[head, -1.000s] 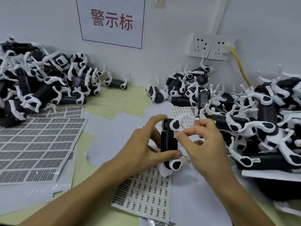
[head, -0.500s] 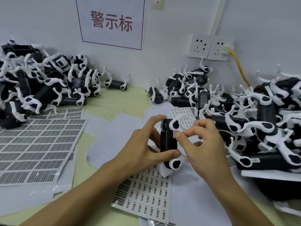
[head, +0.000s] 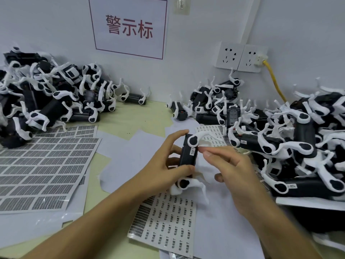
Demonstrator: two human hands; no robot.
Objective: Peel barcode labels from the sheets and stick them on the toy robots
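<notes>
Toy robot (head: 189, 154), black-bodied with white legs, stands on end above the centre of the bench (head: 149, 116), held by the left hand (head: 164, 165). Grip of the left hand is clamped on the body: index finger curls over the upper end, thumb presses the lower end near the bottom leg joint. A small barcode label (head: 192, 151) sits on the side face of the body, just below the upper white leg joint. Right hand (head: 235, 171) hovers just beside that face, blurred; its index finger reaches toward the label while the other fingers hang loosely bent, and no object is visible in its grip. Whether the fingertip touches the label cannot be told. Directly beneath the hands lies a label sheet (head: 168, 221) with part of its rows taken off, resting on white backing paper (head: 134, 152). Larger sheets of grey barcode labels (head: 43, 169) lie flat at the left of the bench. Piles of toy robots occupy three areas: a left pile (head: 46, 101) against the wall, a rear pile (head: 214, 101) below the wall sockets (head: 240, 57), and a right pile (head: 302, 146) beside the right hand. A yellow cable (head: 274, 81) runs from the right socket down behind the piles. A sign with red characters (head: 129, 28) is fixed to the wall.
</notes>
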